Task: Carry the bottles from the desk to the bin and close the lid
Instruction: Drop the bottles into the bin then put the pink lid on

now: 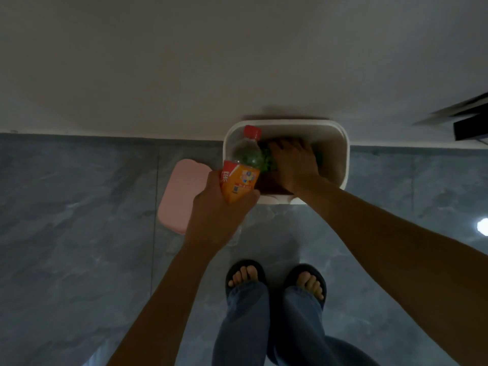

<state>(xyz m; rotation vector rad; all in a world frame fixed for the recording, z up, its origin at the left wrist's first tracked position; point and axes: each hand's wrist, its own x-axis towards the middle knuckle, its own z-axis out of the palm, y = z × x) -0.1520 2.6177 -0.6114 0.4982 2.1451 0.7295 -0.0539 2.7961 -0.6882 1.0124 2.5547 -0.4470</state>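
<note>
Risk entry: your left hand (221, 207) wraps the clear red-capped plastic bottle with orange label (241, 165) over the open white rectangular plastic bin (343, 154), your right hand (293, 165), fingers spread, fills the opening, so the bottle may glance off onto the grey tiled floor (79, 207) by the pink rounded lid (182, 196).

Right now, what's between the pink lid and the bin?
Head view: the left hand with its bottle, tilted over the bin rim. Beside the pink lid, bare floor.

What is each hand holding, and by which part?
Left hand grips the orange-labelled bottle by its lower body. Right hand reaches into the bin; hold unclear.
</note>
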